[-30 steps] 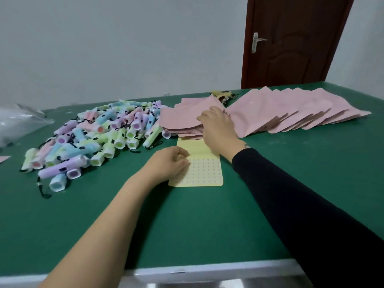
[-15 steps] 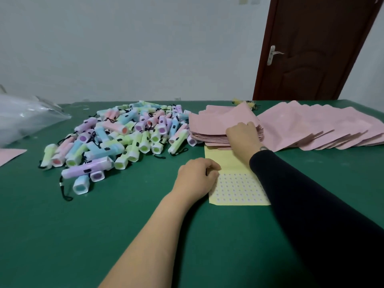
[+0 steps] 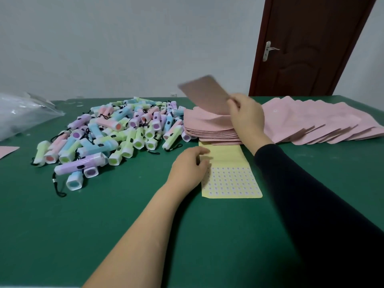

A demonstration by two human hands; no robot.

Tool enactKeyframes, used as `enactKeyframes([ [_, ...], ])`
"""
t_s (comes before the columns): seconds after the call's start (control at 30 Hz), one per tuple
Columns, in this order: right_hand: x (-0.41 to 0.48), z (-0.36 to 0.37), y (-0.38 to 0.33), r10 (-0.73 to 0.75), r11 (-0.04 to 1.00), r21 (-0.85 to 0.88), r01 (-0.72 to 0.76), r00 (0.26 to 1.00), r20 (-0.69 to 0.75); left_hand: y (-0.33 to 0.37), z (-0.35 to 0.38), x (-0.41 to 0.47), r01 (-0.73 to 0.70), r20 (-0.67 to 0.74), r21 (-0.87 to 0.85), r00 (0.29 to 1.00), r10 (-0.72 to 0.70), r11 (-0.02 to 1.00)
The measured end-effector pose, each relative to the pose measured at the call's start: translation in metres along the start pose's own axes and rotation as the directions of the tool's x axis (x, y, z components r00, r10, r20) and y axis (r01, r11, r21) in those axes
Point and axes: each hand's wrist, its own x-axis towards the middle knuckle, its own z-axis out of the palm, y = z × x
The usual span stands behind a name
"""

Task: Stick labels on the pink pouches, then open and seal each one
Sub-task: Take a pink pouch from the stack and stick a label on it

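Green table [image 3: 104, 225]: your right hand [image 3: 246, 118] pinches a pink pouch [image 3: 204, 92] above the pouch stack [image 3: 207, 129], while your left hand [image 3: 188, 169] curls on the label sheet [image 3: 232, 179] before that stack, hold unclear, so a loose pinch could drop the pouch.

Pastel flashlights on a green table, a door behind

A loose heap of small flashlights [image 3: 116, 138] in lilac, blue, pink and pale green fills the left centre of the frame, lying at all angles, many with their coloured lens ends facing the camera. Black wrist cords [image 3: 57, 188] trail from several, one curling at the heap's lower left edge. They rest on a dark green table [image 3: 83, 235] that spans the lower frame. A crumpled clear plastic bag [image 3: 22, 115] sits at the left edge. A plain white wall [image 3: 124, 42] fills the upper left and centre, with a small socket [image 3: 173, 94] low on it. At upper right stands a dark brown door [image 3: 307, 44] with a silver handle [image 3: 268, 50].
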Motion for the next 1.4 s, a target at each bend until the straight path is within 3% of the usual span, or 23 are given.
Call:
enactKeyframes([
  [0.07,-0.006,-0.015,-0.014,0.091,0.902,0.428,-0.051,0.993,-0.073,0.002,-0.005,0.0,0.026,-0.091,-0.213,0.995,-0.047,0.977],
  [0.13,-0.017,-0.026,-0.021,0.176,0.765,0.629,-0.136,0.984,-0.001,0.007,-0.015,-0.001,0.024,-0.175,-0.468,0.977,-0.119,0.883],
  [0.23,-0.032,-0.029,-0.02,0.25,0.679,0.67,-0.3,0.953,0.173,0.011,-0.032,-0.002,-0.015,-0.223,-0.655,0.959,-0.174,0.755],
  [0.3,-0.039,-0.026,-0.02,0.28,0.609,0.695,-0.383,0.923,0.263,0.012,-0.038,-0.004,-0.008,-0.221,-0.66,0.958,-0.184,0.751],
  [0.37,-0.046,-0.022,-0.023,0.242,0.395,0.782,-0.483,0.875,0.418,0.013,-0.038,-0.007,-0.006,-0.247,-0.695,0.941,-0.231,0.719],
  [0.43,-0.055,-0.018,-0.027,0.125,0.085,0.779,-0.621,0.782,0.61,0.014,-0.039,-0.006,-0.017,-0.247,-0.8,0.92,-0.305,0.599],
  [0.47,-0.06,-0.015,-0.03,0.074,0.009,0.737,-0.676,0.736,0.673,0.014,-0.04,-0.005,-0.023,-0.235,-0.845,0.914,-0.332,0.535],
  [0.53,-0.07,-0.008,-0.036,0.042,0.061,0.688,-0.723,0.691,0.722,0.016,-0.04,-0.004,-0.008,-0.221,-0.86,0.907,-0.359,0.509],
  [0.67,-0.077,0.002,-0.044,0.152,0.275,0.694,-0.666,0.743,0.652,0.019,-0.027,-0.009,0.115,-0.404,-0.539,0.835,-0.375,0.835],
  [0.7,-0.078,0.003,-0.044,0.18,0.302,0.699,-0.649,0.759,0.626,0.018,-0.025,-0.01,0.112,-0.496,-0.392,0.81,-0.313,0.913],
  [0.77,-0.078,0.004,-0.044,0.204,0.298,0.718,-0.63,0.776,0.597,0.017,-0.027,-0.011,0.012,-0.617,-0.026,0.787,-0.025,1.0],
  [0.8,-0.078,0.004,-0.045,0.204,0.273,0.727,-0.631,0.776,0.597,0.017,-0.028,-0.01,-0.049,-0.579,0.132,0.807,0.117,0.99],
  [0.87,-0.079,0.004,-0.049,0.202,0.218,0.731,-0.646,0.763,0.614,0.019,-0.026,-0.01,-0.15,-0.43,0.247,0.868,0.247,0.957],
  [0.93,-0.08,0.004,-0.053,0.171,0.185,0.715,-0.675,0.738,0.653,0.021,-0.021,-0.013,-0.182,-0.395,0.174,0.887,0.238,0.968],
  [1.07,-0.082,0.0,-0.056,0.016,0.084,0.699,-0.71,0.703,0.711,0.02,-0.024,-0.013,-0.162,-0.468,0.007,0.872,0.147,0.987],
  [1.2,-0.082,-0.003,-0.057,0.027,0.154,0.706,-0.692,0.717,0.697,0.023,-0.03,-0.014,-0.178,-0.43,-0.189,0.899,0.081,0.966],
  [1.4,-0.081,-0.006,-0.053,0.038,0.205,0.717,-0.666,0.738,0.674,0.026,-0.034,-0.017,-0.17,-0.364,-0.354,0.931,0.032,0.92],
])
